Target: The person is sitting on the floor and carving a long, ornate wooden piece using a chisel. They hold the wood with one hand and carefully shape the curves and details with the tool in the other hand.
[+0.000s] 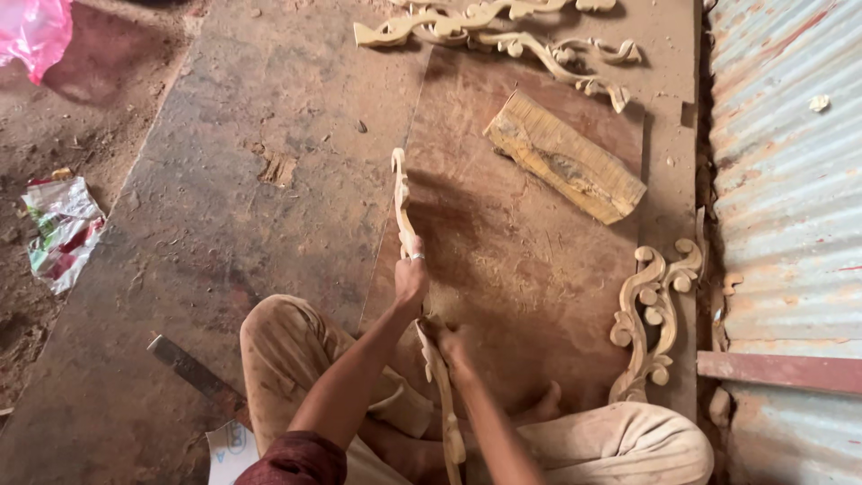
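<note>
left hand [411, 277]: lower centre of the frame, grip wrapped around the upper part of a long carved wood strip [401, 202].
right hand [452, 342]: just below and right of the left hand, grip pressed onto the same strip lower down; fingers partly hidden.
carved wood strip: stands nearly on end from bottom centre up to mid frame, over a brown board [521, 251] dusted with shavings.
wood block [564, 156]: upper right, lying aslant on the board.
scroll carving [654, 314]: right edge, flat, beside a corrugated metal sheet [790, 180].
more carvings [503, 31]: top centre.
wrapper [61, 229]: left edge, crumpled, white with red and green print.
pink bag [34, 31]: upper left corner.
flat blade [193, 368]: lower left, by the knee.
</note>
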